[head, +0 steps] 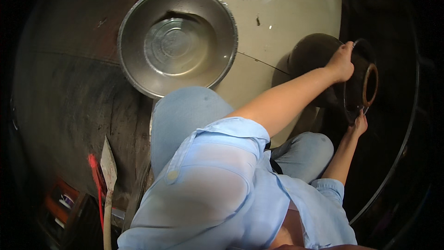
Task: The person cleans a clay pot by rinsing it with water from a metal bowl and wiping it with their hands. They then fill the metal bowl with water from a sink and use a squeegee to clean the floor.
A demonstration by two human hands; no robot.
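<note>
Both my hands grip a dark-glazed ceramic vessel [359,93] on the right. My left hand [343,63] holds the upper side of its rim. Lower down, my right hand [360,125] has the opposite side, fingers partly hidden. The vessel is tilted, and its bare, orange-brown ring [370,85] faces right. Directly left of it is a rounded dark brown body [310,64]; I cannot tell whether this is the same vessel or a separate pot. A wide stainless steel basin [135,50] sits to the left, with shallow clear liquid in its bottom.
Pale, wet floor or slab [295,3] lies under the basin, crossed by a dark seam. My bent knees [190,111] are close to the basin. At lower left are a pointed metal blade on a wooden handle [108,170], a red-handled tool [95,170] and a small wooden box [64,196].
</note>
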